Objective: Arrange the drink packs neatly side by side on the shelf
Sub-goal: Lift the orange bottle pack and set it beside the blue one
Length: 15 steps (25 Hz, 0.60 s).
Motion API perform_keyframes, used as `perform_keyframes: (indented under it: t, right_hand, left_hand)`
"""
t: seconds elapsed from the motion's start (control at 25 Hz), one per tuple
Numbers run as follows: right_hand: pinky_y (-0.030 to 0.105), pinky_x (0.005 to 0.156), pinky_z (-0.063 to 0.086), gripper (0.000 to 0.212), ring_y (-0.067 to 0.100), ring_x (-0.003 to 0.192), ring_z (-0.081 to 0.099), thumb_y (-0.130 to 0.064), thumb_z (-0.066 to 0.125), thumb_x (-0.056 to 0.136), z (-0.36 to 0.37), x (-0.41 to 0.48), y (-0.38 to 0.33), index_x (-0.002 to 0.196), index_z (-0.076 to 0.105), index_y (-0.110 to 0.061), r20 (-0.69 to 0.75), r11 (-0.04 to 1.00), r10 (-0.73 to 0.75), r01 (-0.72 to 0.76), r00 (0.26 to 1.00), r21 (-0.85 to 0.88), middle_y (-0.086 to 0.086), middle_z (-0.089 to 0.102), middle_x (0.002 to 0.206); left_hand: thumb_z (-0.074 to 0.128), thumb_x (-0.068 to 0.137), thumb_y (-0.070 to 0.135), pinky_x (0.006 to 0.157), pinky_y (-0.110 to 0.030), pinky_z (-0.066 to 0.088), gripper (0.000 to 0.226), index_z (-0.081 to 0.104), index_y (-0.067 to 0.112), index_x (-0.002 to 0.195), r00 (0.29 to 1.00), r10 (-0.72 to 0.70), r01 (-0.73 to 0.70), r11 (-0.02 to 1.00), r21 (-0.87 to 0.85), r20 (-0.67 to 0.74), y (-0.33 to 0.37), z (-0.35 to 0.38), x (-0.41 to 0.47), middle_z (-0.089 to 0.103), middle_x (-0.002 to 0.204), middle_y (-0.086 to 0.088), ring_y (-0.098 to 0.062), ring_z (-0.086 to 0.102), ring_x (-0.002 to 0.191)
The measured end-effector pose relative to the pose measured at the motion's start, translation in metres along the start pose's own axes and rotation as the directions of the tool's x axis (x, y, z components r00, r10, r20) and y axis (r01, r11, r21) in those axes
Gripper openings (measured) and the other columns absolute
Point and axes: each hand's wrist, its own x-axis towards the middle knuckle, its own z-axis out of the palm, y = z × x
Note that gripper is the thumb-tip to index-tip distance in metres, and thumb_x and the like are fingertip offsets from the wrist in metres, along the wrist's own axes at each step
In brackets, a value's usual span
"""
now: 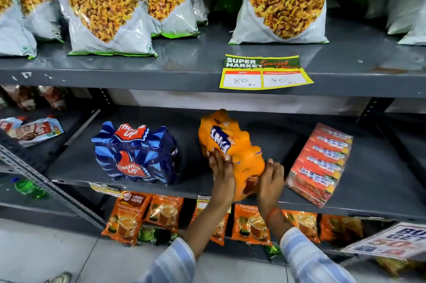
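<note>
An orange Fanta pack (230, 142) lies tilted on the grey middle shelf (76, 163), its near end over the front edge. My left hand (221, 174) presses on its left side and my right hand (270, 181) grips its near right end. A blue Thums Up pack (136, 156) stands upright to the left, apart from the orange pack. A red pack of juice cartons (320, 163) lies at an angle to the right, its near corner at the shelf's front edge.
Large snack bags (103, 6) fill the upper shelf, with a yellow price tag (265, 73) on its lip. Orange tea packets (129, 216) hang below the middle shelf. A slanted metal brace (34, 174) and small sachets (32, 130) sit at left. A promo sign (396, 241) juts in at lower right.
</note>
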Motion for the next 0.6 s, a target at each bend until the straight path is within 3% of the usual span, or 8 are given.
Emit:
perform_keyframes:
  t: [0.08, 0.2, 0.24, 0.4, 0.52, 0.6]
  right_hand:
    - [0.036, 0.073, 0.036, 0.034, 0.018, 0.074, 0.043, -0.013, 0.042, 0.098, -0.004, -0.012, 0.005, 0.064, 0.039, -0.017, -0.001, 0.999, -0.009, 0.009, 1.0, 0.044, 0.011, 0.043, 0.075]
    - [0.036, 0.071, 0.039, 0.029, 0.013, 0.072, 0.043, -0.006, 0.044, 0.095, -0.005, -0.028, 0.004, 0.068, 0.045, -0.018, 0.059, 0.994, -0.037, 0.031, 0.998, 0.107, 0.007, 0.046, 0.074]
    - [0.036, 0.07, 0.04, 0.029, 0.013, 0.073, 0.045, -0.003, 0.044, 0.094, -0.002, -0.036, 0.005, 0.07, 0.048, -0.02, 0.101, 0.994, -0.068, 0.058, 0.993, 0.096, 0.011, 0.048, 0.077]
    - [0.027, 0.076, 0.049, 0.028, 0.014, 0.087, 0.056, 0.002, 0.05, 0.09, 0.008, -0.075, 0.015, 0.091, 0.06, -0.024, 0.306, 0.981, -0.192, 0.181, 0.932, 0.066, 0.015, 0.059, 0.094]
    - [0.03, 0.092, 0.05, 0.036, 0.022, 0.106, 0.056, 0.005, 0.047, 0.088, 0.017, -0.079, 0.02, 0.118, 0.062, -0.008, 0.512, 0.952, -0.239, 0.304, 0.825, -0.046, 0.01, 0.057, 0.113]
    - [0.032, 0.093, 0.048, 0.043, 0.024, 0.103, 0.054, 0.006, 0.044, 0.084, 0.014, -0.07, 0.018, 0.121, 0.062, -0.008, 0.542, 0.914, -0.268, 0.388, 0.796, -0.118, 0.006, 0.052, 0.107]
  left_hand:
    - [0.025, 0.059, 0.092, 0.122, -0.049, 0.008, 0.102, -0.009, 0.045, 0.143, 0.998, -0.03, 0.034, 0.997, -0.076, 0.051, 0.003, -0.011, 0.002, -0.012, 0.16, 0.009, -0.015, -0.004, 0.148]
    - [0.06, 0.06, 0.073, 0.11, -0.051, 0.039, 0.097, 0.02, 0.044, 0.144, 0.989, -0.002, 0.019, 0.994, -0.109, 0.151, 0.007, -0.036, 0.014, 0.032, 0.155, -0.001, -0.025, 0.04, 0.138]
    - [0.066, 0.059, 0.066, 0.107, -0.051, 0.043, 0.093, 0.029, 0.042, 0.141, 0.987, 0.004, 0.013, 0.995, -0.103, 0.161, 0.01, -0.045, 0.021, 0.041, 0.15, -0.002, -0.026, 0.047, 0.132]
    - [0.067, 0.065, 0.059, 0.112, -0.055, 0.035, 0.095, 0.026, 0.031, 0.146, 0.997, -0.048, 0.051, 0.998, -0.04, 0.067, 0.016, -0.077, 0.048, 0.028, 0.156, -0.011, -0.032, 0.038, 0.138]
    - [0.049, 0.071, 0.075, 0.115, -0.055, 0.029, 0.095, 0.016, 0.03, 0.148, 0.992, 0.048, -0.05, 0.999, -0.015, -0.116, 0.008, -0.07, 0.034, 0.021, 0.159, -0.009, -0.03, 0.028, 0.143]
    - [0.051, 0.067, 0.076, 0.118, -0.049, 0.025, 0.107, 0.011, 0.021, 0.15, 0.973, 0.12, -0.101, 0.99, 0.101, -0.197, -0.002, -0.059, 0.019, 0.021, 0.159, -0.011, -0.029, 0.024, 0.145]
